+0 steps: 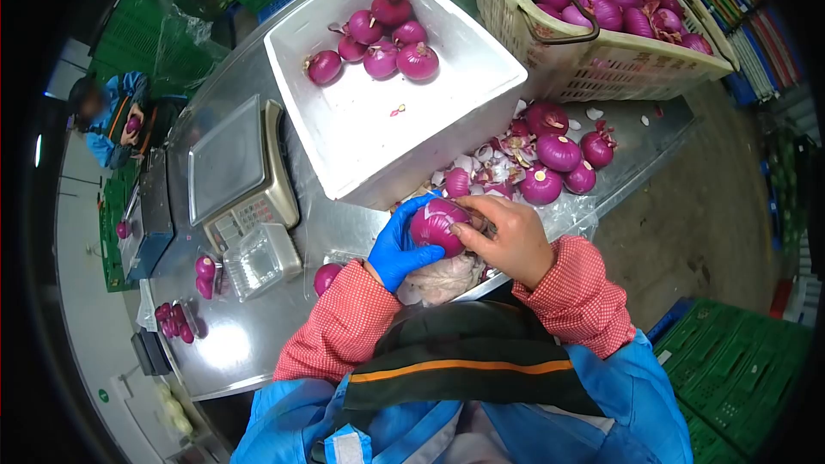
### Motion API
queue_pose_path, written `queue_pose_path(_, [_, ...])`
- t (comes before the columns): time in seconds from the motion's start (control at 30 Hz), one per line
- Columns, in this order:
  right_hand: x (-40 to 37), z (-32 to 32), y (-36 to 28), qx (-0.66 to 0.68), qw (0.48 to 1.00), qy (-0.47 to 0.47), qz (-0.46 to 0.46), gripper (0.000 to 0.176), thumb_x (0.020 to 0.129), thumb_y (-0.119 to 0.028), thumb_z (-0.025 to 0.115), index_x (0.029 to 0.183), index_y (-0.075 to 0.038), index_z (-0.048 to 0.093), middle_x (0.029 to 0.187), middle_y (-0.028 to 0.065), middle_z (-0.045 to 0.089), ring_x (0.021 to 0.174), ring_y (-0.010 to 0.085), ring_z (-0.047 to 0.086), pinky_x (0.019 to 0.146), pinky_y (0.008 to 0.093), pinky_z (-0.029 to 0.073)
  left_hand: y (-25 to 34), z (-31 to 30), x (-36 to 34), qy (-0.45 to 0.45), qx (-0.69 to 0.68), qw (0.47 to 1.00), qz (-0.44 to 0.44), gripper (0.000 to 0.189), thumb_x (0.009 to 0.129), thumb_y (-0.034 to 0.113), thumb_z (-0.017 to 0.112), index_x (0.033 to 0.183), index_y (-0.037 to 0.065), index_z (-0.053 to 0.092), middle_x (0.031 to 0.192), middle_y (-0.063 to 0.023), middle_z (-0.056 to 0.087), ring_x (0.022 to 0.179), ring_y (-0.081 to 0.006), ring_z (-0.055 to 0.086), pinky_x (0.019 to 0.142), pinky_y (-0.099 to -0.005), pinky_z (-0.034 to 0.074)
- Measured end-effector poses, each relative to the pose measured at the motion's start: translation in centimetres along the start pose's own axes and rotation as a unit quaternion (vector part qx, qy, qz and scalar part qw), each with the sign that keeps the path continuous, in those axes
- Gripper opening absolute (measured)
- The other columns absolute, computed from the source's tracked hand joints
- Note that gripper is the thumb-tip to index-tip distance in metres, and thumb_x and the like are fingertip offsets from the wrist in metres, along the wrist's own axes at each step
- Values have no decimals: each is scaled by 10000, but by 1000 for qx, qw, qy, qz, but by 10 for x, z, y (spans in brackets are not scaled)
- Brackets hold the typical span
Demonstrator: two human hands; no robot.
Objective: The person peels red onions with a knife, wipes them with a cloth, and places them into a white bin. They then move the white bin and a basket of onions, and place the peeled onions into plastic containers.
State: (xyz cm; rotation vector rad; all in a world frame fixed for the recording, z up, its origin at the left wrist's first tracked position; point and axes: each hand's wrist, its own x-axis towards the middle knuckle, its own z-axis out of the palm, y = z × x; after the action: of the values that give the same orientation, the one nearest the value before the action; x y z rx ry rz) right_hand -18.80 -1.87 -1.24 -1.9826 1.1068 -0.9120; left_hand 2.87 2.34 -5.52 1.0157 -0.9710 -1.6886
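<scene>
My left hand point(397, 247), in a blue glove, cups a red onion point(436, 227) with a pale patch on its upper side. My bare right hand point(514, 237) closes its thumb and fingers on the onion's right side; whether a bit of skin is pinched there cannot be made out. Just beyond the hands lie loose papery onion skins point(494, 170). Several more red onions point(559, 153) rest beside them on the metal table. Under my hands is a pale crumpled bundle point(443, 282).
A white foam box point(378, 133) holds several onions. Behind it on the right stands a cream crate point(601, 60) full of onions. To the left are a scale point(236, 163), a clear plastic tray point(262, 262) and packed onions point(174, 322). A co-worker point(116, 116) holds an onion at far left.
</scene>
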Motion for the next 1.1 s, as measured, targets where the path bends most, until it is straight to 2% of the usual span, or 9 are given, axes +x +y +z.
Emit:
queue_pose_path(0.1, [-3,1,5,-129,990,14,-51,355,807,-224,724,1092,-19,665,871,138,688,730,293,685,659,368,549,5,-1,-1,-20,40,999,-7,805,718,41,839,1399,58,410,1460,-135,430,1310,-266,465,1111,-407,395])
queue_pose_path(0.2, [0,3,12,-42,997,34,-52,335,805,-198,706,1084,-16,666,862,137,691,719,306,679,647,379,548,9,4,-5,-23,84,996,16,785,715,47,843,1379,64,424,1444,-138,449,1306,-264,470,1105,-404,402])
queue_pose_path(0.3, [-2,-9,1,15,999,-43,27,320,797,-184,693,1070,-19,668,862,149,693,730,323,677,648,394,547,10,4,-3,-11,148,988,47,764,710,61,848,1356,67,440,1422,-137,470,1302,-266,479,1096,-398,410])
queue_pose_path(0.4, [-4,-9,3,-27,998,-37,-37,335,793,-185,682,1088,-26,662,872,159,694,742,333,678,654,408,546,13,2,-2,-17,225,971,73,758,700,70,853,1342,65,449,1405,-135,485,1302,-273,483,1092,-394,412])
queue_pose_path(0.57, [-5,-6,3,-84,994,-71,9,356,790,-152,671,1125,-33,662,932,177,696,782,327,682,708,393,546,24,7,-2,-34,300,951,70,781,681,64,856,1347,63,447,1391,-135,495,1306,-276,481,1103,-386,396])
queue_pose_path(0.7, [-6,-2,21,-25,997,-70,19,357,798,-131,655,1147,-56,660,959,170,696,825,314,681,732,375,540,18,3,-4,-73,244,965,62,796,689,57,850,1367,63,434,1421,-134,473,1330,-271,457,1123,-383,370])
queue_pose_path(0.8, [-3,-3,23,119,988,-83,57,356,803,-220,678,1132,-86,657,912,133,677,834,334,667,717,411,540,10,-1,-1,-74,150,986,25,830,694,56,849,1399,62,411,1460,-133,435,1350,-266,434,1138,-387,349])
queue_pose_path(1.03, [-6,9,14,-52,999,4,-14,267,845,-209,702,1063,-56,684,820,114,671,752,265,667,679,352,526,7,0,-1,-86,128,988,-3,943,689,62,856,1476,58,337,1506,-123,382,1376,-259,397,1155,-383,319])
queue_pose_path(1.1, [-5,13,22,8,996,11,89,247,858,-222,685,1041,-56,678,832,146,677,736,321,666,659,403,525,7,0,-1,-91,117,989,-2,945,698,75,851,1483,57,326,1508,-119,380,1380,-258,391,1155,-384,316])
